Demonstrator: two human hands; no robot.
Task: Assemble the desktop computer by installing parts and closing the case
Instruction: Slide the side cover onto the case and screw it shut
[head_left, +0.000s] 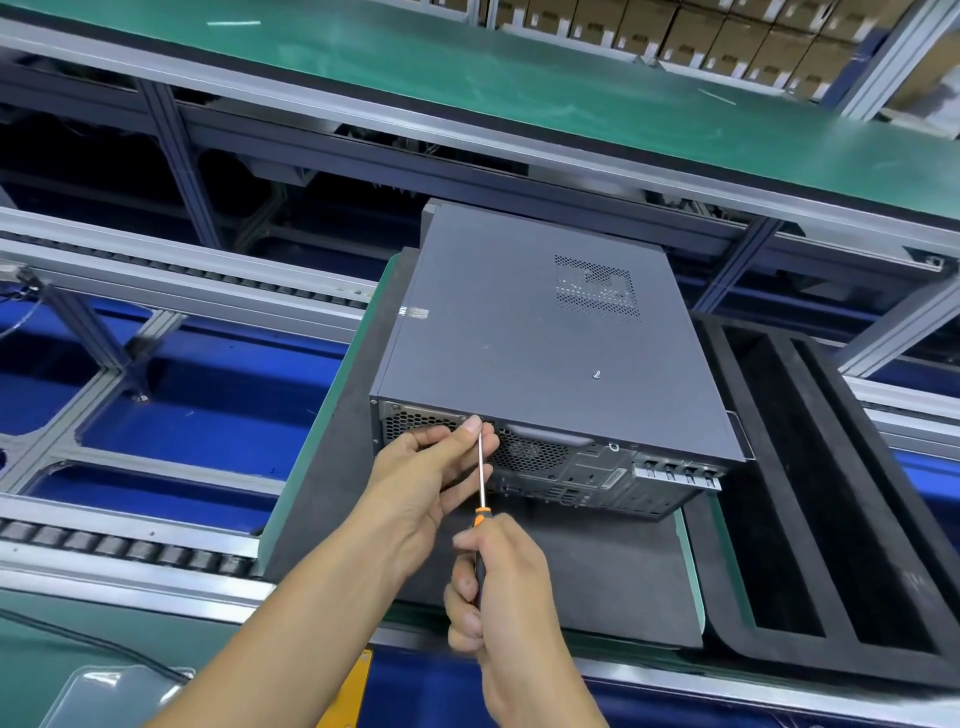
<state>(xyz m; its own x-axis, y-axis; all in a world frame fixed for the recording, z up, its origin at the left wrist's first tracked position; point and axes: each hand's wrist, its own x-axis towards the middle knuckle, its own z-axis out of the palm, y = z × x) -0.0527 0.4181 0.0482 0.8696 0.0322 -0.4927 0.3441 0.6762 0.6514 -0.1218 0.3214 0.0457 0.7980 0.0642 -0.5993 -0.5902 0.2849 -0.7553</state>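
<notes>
A dark grey desktop computer case (519, 332) lies on its side on a grey foam pad (597, 566), its side panel on top and its rear ports facing me. My right hand (506, 597) grips the black and orange handle of a screwdriver (482, 483). The shaft points up at the rear top edge of the case. My left hand (426, 483) pinches the shaft near its tip, fingertips against the case edge. A loose screw (597, 374) lies on the side panel.
A black foam tray (831, 493) with long slots sits right of the case. Roller conveyor rails (130, 551) run to the left over a blue floor. A green belt (519, 78) passes behind, with cardboard boxes (727, 31) stacked beyond it.
</notes>
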